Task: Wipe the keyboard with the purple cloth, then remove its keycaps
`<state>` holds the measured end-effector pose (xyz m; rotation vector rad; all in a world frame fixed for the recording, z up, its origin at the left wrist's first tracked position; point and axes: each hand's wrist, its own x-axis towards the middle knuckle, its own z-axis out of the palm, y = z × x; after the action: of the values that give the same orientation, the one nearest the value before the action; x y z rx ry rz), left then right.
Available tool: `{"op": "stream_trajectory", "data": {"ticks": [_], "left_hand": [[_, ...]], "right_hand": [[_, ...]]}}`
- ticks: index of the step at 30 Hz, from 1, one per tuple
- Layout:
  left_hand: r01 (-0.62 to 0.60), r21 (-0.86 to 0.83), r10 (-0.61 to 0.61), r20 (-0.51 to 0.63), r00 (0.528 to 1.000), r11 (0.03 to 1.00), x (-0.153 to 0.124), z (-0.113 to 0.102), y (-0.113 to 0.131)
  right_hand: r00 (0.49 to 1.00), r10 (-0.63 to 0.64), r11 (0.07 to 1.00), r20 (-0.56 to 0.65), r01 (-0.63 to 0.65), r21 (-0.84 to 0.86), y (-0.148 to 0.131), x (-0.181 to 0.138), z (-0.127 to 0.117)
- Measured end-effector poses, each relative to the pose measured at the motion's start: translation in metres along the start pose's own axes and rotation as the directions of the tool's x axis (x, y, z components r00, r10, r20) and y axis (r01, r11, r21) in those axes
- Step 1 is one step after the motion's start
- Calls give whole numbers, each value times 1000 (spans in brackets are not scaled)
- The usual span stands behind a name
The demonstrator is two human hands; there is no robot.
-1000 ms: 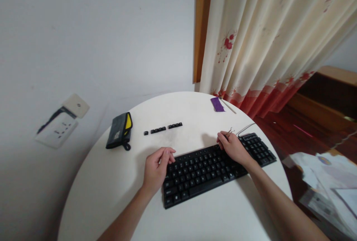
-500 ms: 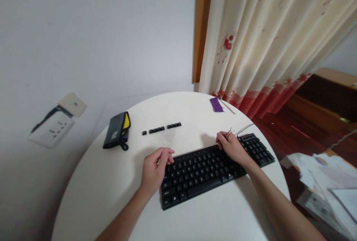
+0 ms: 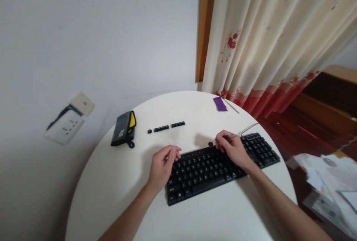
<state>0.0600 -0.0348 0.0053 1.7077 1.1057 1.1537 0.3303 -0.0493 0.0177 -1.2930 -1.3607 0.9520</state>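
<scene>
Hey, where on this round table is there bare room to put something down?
Widest: the table left of the left hand, in front of the pouch. Also the strip in front of the keyboard, between the forearms, and the back between keycap row and purple piece. Crowded: behind the keyboard by the right hand, loose keycap and cable.

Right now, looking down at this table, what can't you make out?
Head view only:
What, if anything, the right hand holds: its fingers cover it.
Legends on the keyboard: too small.
Papers at right: blurred, cut off by the edge.
Print on the pouch: too small.
</scene>
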Motion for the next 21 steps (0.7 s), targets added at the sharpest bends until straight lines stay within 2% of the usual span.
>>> {"op": "stream_trajectory", "data": {"ticks": [8, 16, 21], "left_hand": [[-25, -48, 33, 168, 985, 999, -1, 3, 8], [57, -160, -12, 273, 962, 985, -2, 4, 7], [31, -170, 17, 270, 963, 985, -1, 3, 5]], "right_hand": [[971, -103, 994, 217, 94, 52, -17, -28, 34], [931, -221, 973, 289, 232, -2, -24, -35, 45], [897, -314, 946, 309, 322, 26, -19, -35, 47]]}}
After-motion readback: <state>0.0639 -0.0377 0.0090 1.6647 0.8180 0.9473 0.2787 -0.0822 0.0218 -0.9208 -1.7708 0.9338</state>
